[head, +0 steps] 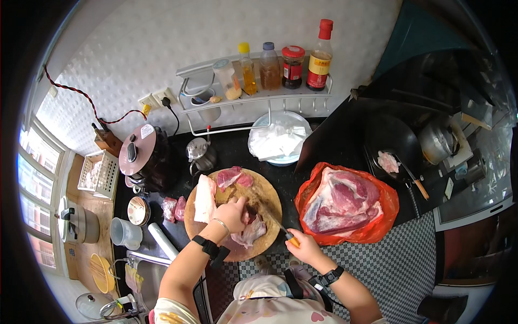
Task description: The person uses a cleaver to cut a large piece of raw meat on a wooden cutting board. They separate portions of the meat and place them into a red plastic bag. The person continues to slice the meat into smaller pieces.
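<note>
On the round wooden chopping board (269, 190) my left hand (231, 214) presses down on raw meat, its fingers curled around a dark red piece. My right hand (304, 245) grips a knife (292, 239) by its orange-yellow handle, at the board's right edge; the blade reaches over the board towards my left hand. A pale slab of fat (204, 198) lies on the left of the board, a red meat piece (230, 178) at the back, and a pinkish piece (251, 232) near the front. To the right, a large cut of raw meat (344, 202) rests in an open red plastic bag (389, 210).
Two wrapped meat pieces (174, 209) lie left of the board. Behind stand a steel pitcher (202, 156) and a bag-filled bowl (279, 137), beneath a bottle rack (259, 97). A wok (390, 139) sits right; the sink (151, 275) is at lower left.
</note>
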The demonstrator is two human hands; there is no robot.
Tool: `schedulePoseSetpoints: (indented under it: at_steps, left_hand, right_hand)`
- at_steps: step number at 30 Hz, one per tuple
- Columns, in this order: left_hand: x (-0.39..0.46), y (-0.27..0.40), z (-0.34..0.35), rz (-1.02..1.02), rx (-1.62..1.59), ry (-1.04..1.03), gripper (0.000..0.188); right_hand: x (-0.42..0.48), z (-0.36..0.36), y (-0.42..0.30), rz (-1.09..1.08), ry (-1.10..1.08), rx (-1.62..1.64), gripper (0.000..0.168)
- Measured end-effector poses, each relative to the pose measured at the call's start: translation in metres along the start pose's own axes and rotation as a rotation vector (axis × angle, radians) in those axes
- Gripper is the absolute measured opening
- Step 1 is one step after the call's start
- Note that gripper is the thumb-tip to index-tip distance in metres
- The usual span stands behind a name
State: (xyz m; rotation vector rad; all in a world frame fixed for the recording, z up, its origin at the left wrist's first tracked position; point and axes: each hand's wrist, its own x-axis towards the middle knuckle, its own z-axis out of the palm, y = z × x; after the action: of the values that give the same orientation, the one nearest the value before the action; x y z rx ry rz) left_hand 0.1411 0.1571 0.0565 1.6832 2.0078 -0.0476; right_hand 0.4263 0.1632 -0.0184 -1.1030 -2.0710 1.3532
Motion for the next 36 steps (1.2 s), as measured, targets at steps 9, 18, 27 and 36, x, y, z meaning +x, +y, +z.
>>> schedulePoseSetpoints:
  at_steps: [9, 18, 27, 36]
  left_hand:
    - [-0.018, -0.001, 0.073, 0.051, -0.159, 0.678, 0.063]
    - [-0.009, -0.034, 0.169, -0.358, -0.934, 0.412, 0.053]
    - [0.005, 0.010, 0.146, -0.296, -1.478, 0.699, 0.066]
    - [0.018, -0.009, 0.139, -0.449, -1.431, 0.845, 0.064]
  right_hand:
    - [-0.001, 0.006, 0.008, 0.000, 0.088, 0.025, 0.042]
    - [-0.001, 0.009, 0.000, -0.052, 0.009, -0.026, 0.041]
    - [-0.002, -0.002, -0.011, -0.030, -0.081, -0.052, 0.041]
    - [0.001, -0.005, -0.016, -0.040, -0.033, -0.037, 0.040]
